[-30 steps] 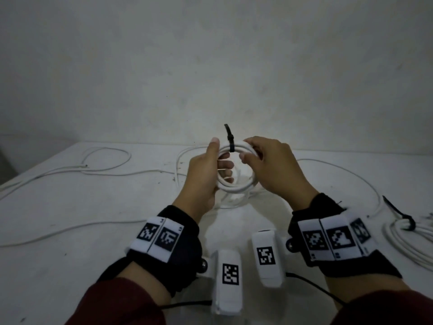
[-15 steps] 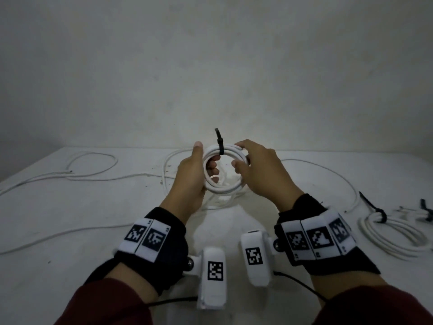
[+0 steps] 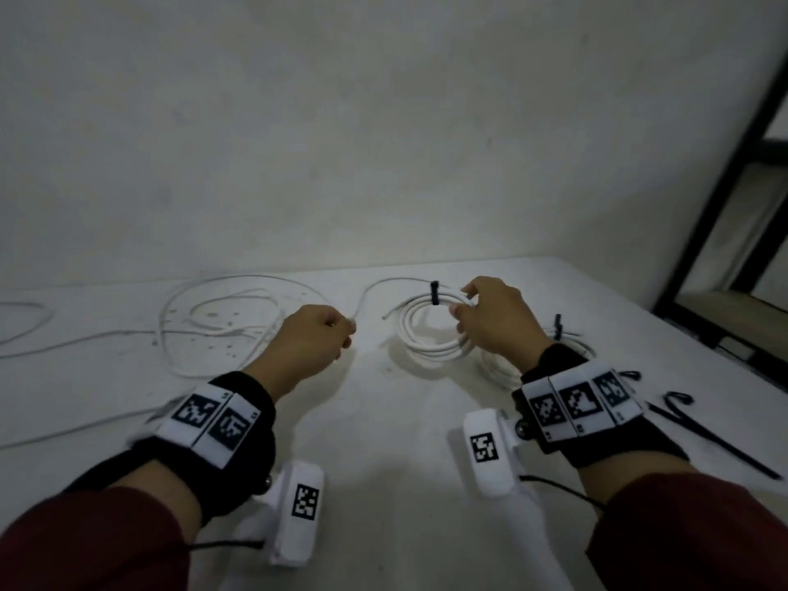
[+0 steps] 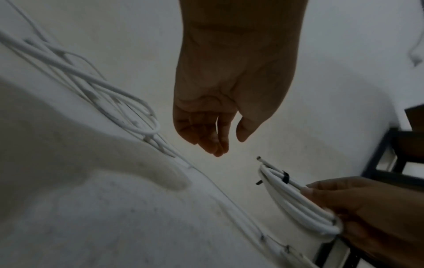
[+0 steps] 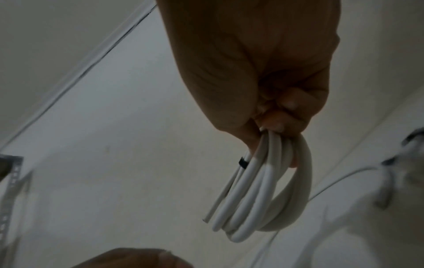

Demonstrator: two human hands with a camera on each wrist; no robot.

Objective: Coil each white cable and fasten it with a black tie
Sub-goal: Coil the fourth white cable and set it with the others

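Two hands above a white desk [image 3: 418, 428]. Right hand [image 3: 496, 322] pinching one coiled white cable [image 3: 426, 330] at its right side, fingers and thumb curled round the bundled loops; coil lifted off the desk, to the right of middle, with one black tie [image 3: 434, 293] cinched around its far edge and one loose cable end sticking out to the left. Same grip plain in the right wrist view: fingertips [image 5: 273, 125] clamped on the loops [image 5: 259, 195], the tie [image 5: 243, 163] a dark band on the left of the bundle.

Left hand [image 3: 311, 343] apart from the coil, to its left, loosely curled. In the left wrist view, fingers [image 4: 211, 134] hanging relaxed with a gap to the thumb, holding nothing; the coil [image 4: 296, 201] below and to the right in the other hand.

One second tied coil [image 3: 499, 368] on the desk just behind the right wrist, mostly hidden by it, with its own black tie [image 3: 557, 325] standing up. Uncoiled white cables [image 3: 213, 326] sprawled over the left half of the desk in overlapping loops, exact number unclear; one end lying near the left hand's knuckles. At least two loose black ties [image 3: 699, 428] at the right edge, partly hidden by the right wrist. Dark metal shelf frame [image 3: 725, 198] beyond the desk's right corner.
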